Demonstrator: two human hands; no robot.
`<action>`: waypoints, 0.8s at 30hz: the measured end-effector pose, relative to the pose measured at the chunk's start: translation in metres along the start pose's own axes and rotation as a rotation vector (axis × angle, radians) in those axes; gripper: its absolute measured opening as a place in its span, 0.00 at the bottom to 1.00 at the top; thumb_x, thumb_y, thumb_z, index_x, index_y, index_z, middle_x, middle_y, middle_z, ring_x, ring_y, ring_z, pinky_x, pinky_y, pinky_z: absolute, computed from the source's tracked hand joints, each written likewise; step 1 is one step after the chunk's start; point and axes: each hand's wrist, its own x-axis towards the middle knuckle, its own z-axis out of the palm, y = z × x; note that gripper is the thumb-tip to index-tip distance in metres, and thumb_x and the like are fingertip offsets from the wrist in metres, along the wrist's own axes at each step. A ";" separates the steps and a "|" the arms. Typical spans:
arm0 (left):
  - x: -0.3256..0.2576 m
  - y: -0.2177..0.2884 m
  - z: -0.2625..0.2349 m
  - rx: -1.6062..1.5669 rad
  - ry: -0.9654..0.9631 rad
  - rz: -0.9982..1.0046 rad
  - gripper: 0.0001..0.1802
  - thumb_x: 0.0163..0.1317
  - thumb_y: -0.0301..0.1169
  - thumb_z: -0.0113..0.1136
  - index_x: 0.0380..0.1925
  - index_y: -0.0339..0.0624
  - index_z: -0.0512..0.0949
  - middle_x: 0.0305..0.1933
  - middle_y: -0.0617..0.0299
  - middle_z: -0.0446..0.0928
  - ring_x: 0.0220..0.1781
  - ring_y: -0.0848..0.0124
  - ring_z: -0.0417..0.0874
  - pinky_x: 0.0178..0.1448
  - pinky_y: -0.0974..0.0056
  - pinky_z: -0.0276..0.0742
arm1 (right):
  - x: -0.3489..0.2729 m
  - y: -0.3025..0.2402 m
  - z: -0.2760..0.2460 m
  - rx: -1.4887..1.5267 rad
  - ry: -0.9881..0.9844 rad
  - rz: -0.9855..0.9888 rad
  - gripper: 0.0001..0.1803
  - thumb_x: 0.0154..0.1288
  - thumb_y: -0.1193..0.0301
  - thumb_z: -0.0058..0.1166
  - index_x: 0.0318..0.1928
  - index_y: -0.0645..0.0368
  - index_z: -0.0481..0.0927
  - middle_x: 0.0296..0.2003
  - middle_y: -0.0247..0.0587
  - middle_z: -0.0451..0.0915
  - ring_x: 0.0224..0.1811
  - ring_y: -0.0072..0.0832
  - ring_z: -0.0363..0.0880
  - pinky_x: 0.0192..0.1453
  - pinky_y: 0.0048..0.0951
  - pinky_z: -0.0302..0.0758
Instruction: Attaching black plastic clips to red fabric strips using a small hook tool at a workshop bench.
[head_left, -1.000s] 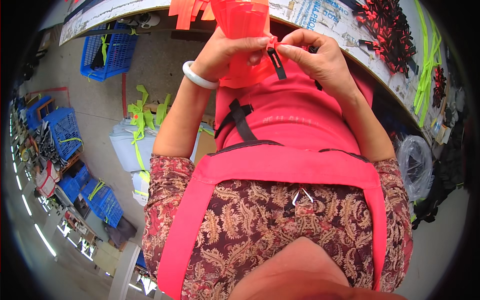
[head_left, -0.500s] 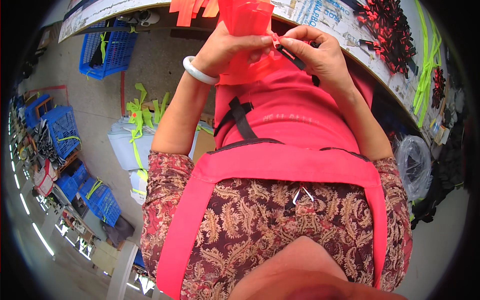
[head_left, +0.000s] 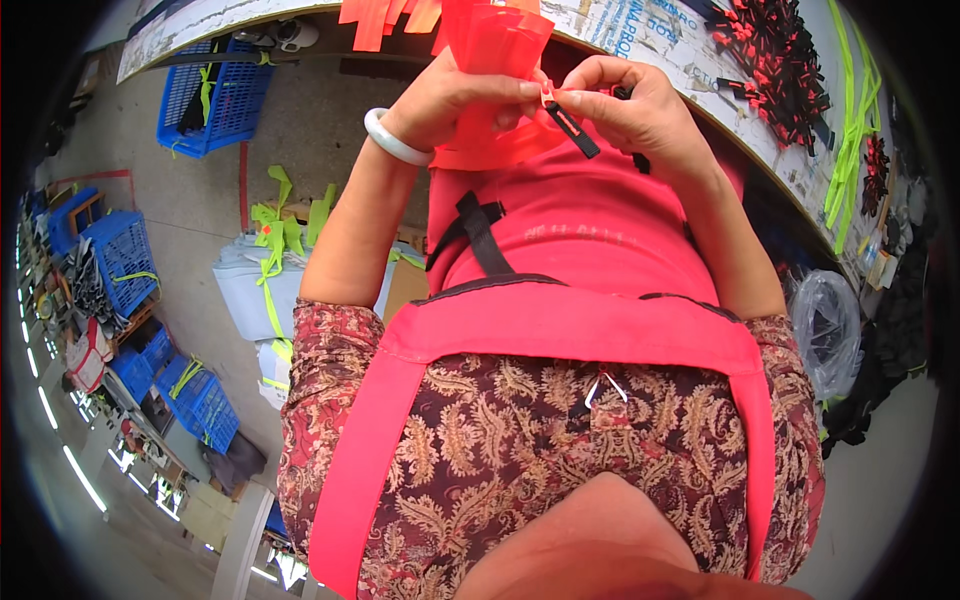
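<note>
I'm holding a small black tab (head_left: pixel 574 131) between my two hands, above my lap; its red upper end is sitting at my fingertips and its black length is slanting down to the right. My right hand (head_left: pixel 632 112) is pinching thumb and forefinger together on that red end. My left hand (head_left: pixel 470 98) is clamping around a bundle of orange-red strips (head_left: pixel 496 42), its thumb reaching toward the tab, the strips fanning out above and below my fist. A white bangle (head_left: pixel 396 139) is circling my left wrist. Below, a red apron (head_left: pixel 570 215) is covering my front. Beyond my hands the worktable (head_left: pixel 690 62) is bearing a heap of black-and-red pieces (head_left: pixel 775 75) on my right, with yellow-green strips (head_left: pixel 852 130) lying beside it. A blue basket (head_left: pixel 212 108) is standing off to my left.
</note>
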 end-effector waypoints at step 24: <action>-0.011 -0.012 -0.013 -0.181 -0.042 -0.001 0.11 0.59 0.31 0.58 0.35 0.31 0.76 0.28 0.61 0.71 0.21 0.78 0.65 0.24 0.73 0.60 | -0.001 -0.014 0.014 0.039 -0.057 -0.056 0.09 0.62 0.67 0.60 0.38 0.59 0.81 0.22 0.24 0.75 0.17 0.06 0.60 0.19 0.12 0.54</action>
